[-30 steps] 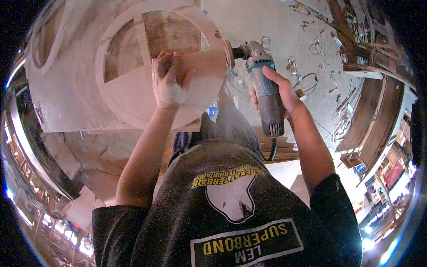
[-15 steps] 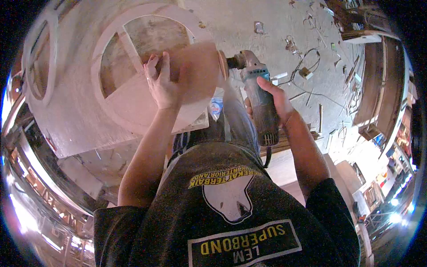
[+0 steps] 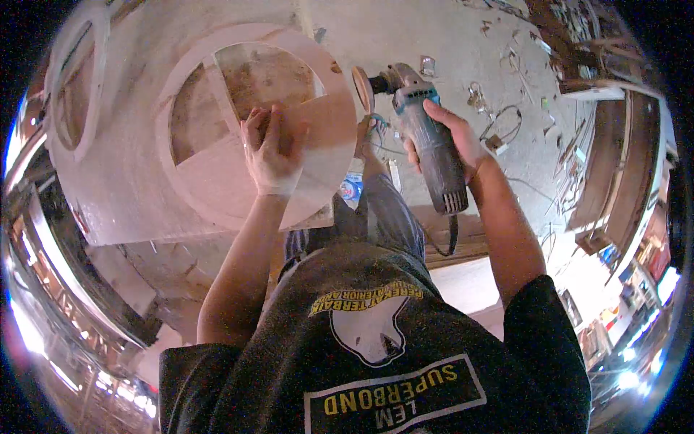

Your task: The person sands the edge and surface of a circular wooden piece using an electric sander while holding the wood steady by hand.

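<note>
In my right hand (image 3: 452, 141) is an angle grinder (image 3: 434, 148), my fingers wrapped round its dark body and thumb on top. Its round sanding disc (image 3: 363, 90) stands edge-on beside the right rim of a pale round wooden frame (image 3: 195, 184), apart from it as far as I can see. My left hand (image 3: 275, 155) is closed on a thin wooden panel (image 3: 327, 119) over the frame, fingers curled at its upper edge. The frame has openings split by a narrow bar (image 3: 224, 87). Part of the panel is hidden under my hand.
The frame rests on a large pale board (image 3: 123, 188). Another rounded frame (image 3: 90, 94) lies at the far left. A blue-and-white packet (image 3: 352, 186) is near my legs. The grinder's cord (image 3: 452, 235) hangs by my thigh. Wood scraps and a cable (image 3: 506, 123) litter the floor.
The grinder has moved slightly up and its disc away from the panel's edge. The panel, blurred by motion before, now appears steadier. My foot has come into view below the disc.
</note>
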A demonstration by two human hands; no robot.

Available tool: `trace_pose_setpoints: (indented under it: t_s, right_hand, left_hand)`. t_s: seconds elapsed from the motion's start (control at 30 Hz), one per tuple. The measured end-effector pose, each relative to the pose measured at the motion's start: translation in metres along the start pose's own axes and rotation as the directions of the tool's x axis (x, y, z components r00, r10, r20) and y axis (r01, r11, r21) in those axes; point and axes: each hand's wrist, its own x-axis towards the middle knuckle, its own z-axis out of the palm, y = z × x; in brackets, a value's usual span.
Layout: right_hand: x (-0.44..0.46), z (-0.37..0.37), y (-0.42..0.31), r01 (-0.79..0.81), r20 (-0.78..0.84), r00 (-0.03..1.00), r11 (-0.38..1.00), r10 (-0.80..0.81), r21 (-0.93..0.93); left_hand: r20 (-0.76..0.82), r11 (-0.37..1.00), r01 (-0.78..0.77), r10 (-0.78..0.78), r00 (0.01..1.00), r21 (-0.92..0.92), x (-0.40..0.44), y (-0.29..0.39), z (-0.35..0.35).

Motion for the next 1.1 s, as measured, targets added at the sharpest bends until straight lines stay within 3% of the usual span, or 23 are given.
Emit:
trace_pose_setpoints:
  t_s: [0.23,0.33,0.43,0.83,1.1]
  right_hand:
    - [0.014,0.021,-0.058,-0.067,-0.043,0.997,0.989,0.062,-0.129]
    - [0.013,0.021,-0.055,-0.018,-0.005,1.000,0.983,0.017,-0.183]
    - [0.010,0.015,-0.041,-0.072,-0.016,0.997,0.988,0.070,-0.137]
    - [-0.014,0.020,0.037,0.002,-0.104,0.995,1.000,0.001,0.029]
    - [-0.028,0.035,0.084,0.070,-0.197,0.979,0.994,-0.052,0.087]
  left_hand:
    - [-0.047,0.996,-0.052,0.055,0.997,0.073,0.000,0.009,-0.005]
    - [-0.041,0.994,-0.044,0.048,0.998,0.102,0.000,0.009,-0.004]
    - [-0.031,0.998,-0.034,0.036,0.999,0.044,0.002,0.008,-0.004]
    - [0.015,1.000,-0.027,0.027,1.000,-0.008,0.002,0.001,-0.002]
    - [0.023,0.994,-0.061,0.059,0.998,0.091,-0.002,-0.002,-0.002]
